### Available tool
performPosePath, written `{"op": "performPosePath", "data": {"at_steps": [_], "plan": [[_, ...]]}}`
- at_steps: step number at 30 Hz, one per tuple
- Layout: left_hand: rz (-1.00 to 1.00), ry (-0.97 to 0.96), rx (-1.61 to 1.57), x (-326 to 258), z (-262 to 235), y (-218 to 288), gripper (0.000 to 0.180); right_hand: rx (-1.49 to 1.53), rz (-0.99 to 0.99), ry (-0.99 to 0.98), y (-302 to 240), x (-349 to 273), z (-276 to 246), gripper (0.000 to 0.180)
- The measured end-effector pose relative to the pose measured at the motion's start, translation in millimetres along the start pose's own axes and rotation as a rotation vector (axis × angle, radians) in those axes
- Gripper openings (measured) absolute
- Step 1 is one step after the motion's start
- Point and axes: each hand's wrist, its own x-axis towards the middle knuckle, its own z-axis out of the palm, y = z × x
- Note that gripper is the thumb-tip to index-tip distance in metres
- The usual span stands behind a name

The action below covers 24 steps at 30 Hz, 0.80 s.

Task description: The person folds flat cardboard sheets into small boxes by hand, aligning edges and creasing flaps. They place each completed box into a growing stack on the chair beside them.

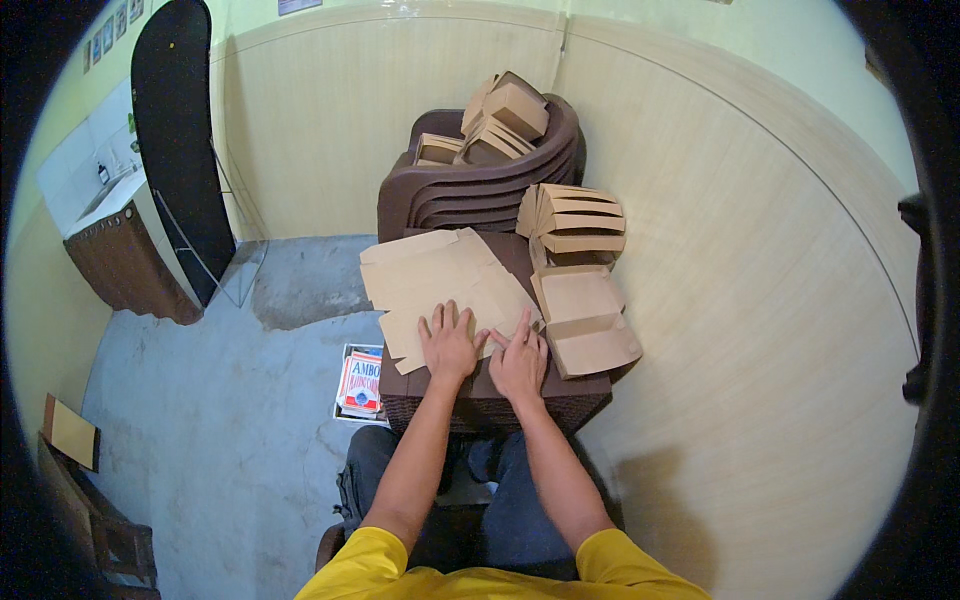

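A flat, unfolded brown cardboard box blank (pixel 440 272) lies tilted across the seat of a dark brown plastic chair stack (pixel 575 393) in front of me. My left hand (pixel 449 345) rests flat on its near part, fingers spread. Beside it, my right hand (pixel 518 368) touches the near right edge of the blank, its index finger stretched forward and the thumb side close to my left hand. Nothing is gripped in either hand. Just right of my right hand sits a folded cardboard box (pixel 588 320) with its lid open.
Several nested cardboard boxes (pixel 580 222) stand behind the open one, and more boxes (pixel 505 120) are piled at the back of the chairs. A white crate (pixel 343 400) with a printed pack stands on the floor at left. The wall (pixel 740 300) runs close on the right.
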Motion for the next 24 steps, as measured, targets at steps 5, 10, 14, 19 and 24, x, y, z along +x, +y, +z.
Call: {"op": "performPosePath", "data": {"at_steps": [5,10,14,19,24], "plan": [[-0.001,-0.002,0.027,2.4,3.2,1.1,0.066,-0.288,-0.105,-0.185,-12.7,-9.1,-8.4,0.092],[0.015,-0.055,0.073,-1.0,-3.9,0.7,0.066,0.153,0.170,-0.160,-2.6,61.7,-8.7,0.064],[-0.010,-0.095,0.050,0.9,-7.2,5.8,0.067,-0.145,0.136,-0.168,15.2,128.1,4.2,0.056],[0.004,-0.010,0.033,5.8,-4.7,2.7,0.067,-0.124,0.297,-0.430,7.8,164.2,13.4,0.073],[-0.011,-0.119,-0.023,36.0,-13.6,-16.7,0.056,-0.127,0.188,-0.384,13.6,140.2,11.0,0.055]]}}
